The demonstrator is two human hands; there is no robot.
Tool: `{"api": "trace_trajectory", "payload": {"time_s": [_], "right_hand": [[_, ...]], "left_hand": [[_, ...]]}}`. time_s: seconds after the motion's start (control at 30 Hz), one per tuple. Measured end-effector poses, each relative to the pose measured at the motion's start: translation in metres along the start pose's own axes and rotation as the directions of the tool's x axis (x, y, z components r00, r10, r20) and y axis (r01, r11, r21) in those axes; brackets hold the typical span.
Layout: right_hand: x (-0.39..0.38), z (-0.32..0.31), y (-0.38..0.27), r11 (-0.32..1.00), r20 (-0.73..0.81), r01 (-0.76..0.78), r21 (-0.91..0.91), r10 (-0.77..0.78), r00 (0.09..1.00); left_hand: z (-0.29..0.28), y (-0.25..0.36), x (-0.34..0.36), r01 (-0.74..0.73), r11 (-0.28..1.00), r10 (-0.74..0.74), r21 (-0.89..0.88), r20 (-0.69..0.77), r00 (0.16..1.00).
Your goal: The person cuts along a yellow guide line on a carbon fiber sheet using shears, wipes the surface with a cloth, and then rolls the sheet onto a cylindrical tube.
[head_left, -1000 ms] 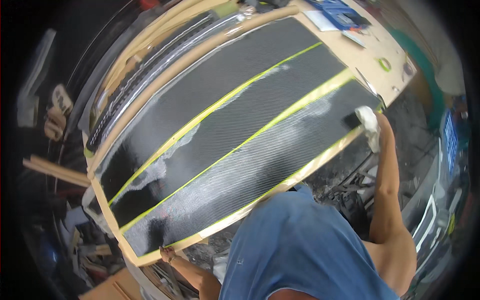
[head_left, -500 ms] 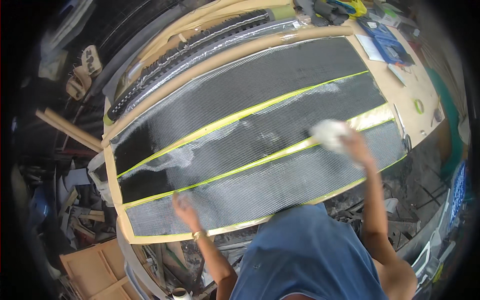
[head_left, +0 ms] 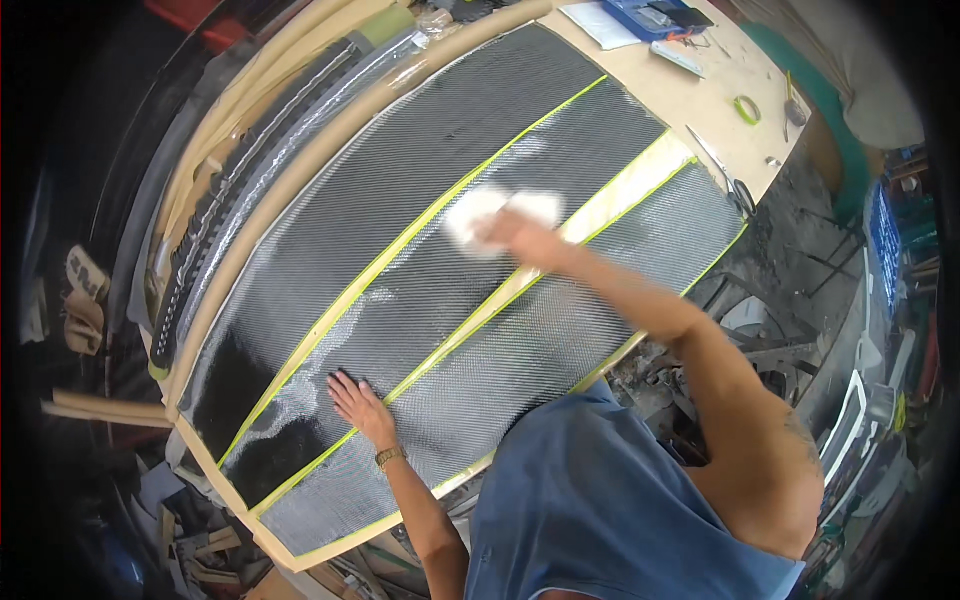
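A large sheet of dark woven carbon-like fabric (head_left: 470,110) lies on a wooden board, divided lengthwise by yellow-green tape strips (head_left: 619,212). My left hand (head_left: 358,405) rests flat near the lower left of the middle panel, fingers apart. Higher up on that panel, my right hand (head_left: 515,232) is closed on a blurred white cloth (head_left: 535,208), pressed on or just over the surface. Glossy patches show on the fabric, mainly toward the left. A pair of scissors (head_left: 736,188) lies by the fabric's right end.
A long cardboard tube (head_left: 280,190) and rolls of material (head_left: 215,250) run along the far side. The board's right end (head_left: 740,140) holds a blue case (head_left: 640,18) and a green tape roll (head_left: 746,110). Offcuts and scrap (head_left: 195,540) crowd the floor around.
My right hand has carried the cloth from the right edge leftward and inward onto the middle panel. My left hand has moved from the near left edge up onto the fabric.
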State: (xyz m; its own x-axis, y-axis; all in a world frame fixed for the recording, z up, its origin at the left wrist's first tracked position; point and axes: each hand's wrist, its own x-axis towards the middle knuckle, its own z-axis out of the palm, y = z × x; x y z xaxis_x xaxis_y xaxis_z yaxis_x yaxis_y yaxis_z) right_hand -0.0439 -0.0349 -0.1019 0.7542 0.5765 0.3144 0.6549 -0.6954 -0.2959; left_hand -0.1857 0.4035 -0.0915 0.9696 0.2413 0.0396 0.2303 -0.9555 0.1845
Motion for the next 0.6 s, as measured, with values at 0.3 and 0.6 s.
{"api": "trace_trajectory", "payload": {"time_s": [0.3, 0.6], "right_hand": [[-0.014, -0.059, 0.130, 0.568, -0.231, -0.806, 0.167, 0.817, 0.528], [0.034, -0.006, 0.059, 0.985, -0.126, -0.167, 0.037, 0.170, 0.977]], "left_hand": [[-0.007, -0.006, 0.000, 0.029, 1.000, -0.029, -0.009, 0.031, 0.999], [-0.004, 0.008, 0.000, 0.035, 0.999, -0.034, -0.010, 0.065, 0.997]]}}
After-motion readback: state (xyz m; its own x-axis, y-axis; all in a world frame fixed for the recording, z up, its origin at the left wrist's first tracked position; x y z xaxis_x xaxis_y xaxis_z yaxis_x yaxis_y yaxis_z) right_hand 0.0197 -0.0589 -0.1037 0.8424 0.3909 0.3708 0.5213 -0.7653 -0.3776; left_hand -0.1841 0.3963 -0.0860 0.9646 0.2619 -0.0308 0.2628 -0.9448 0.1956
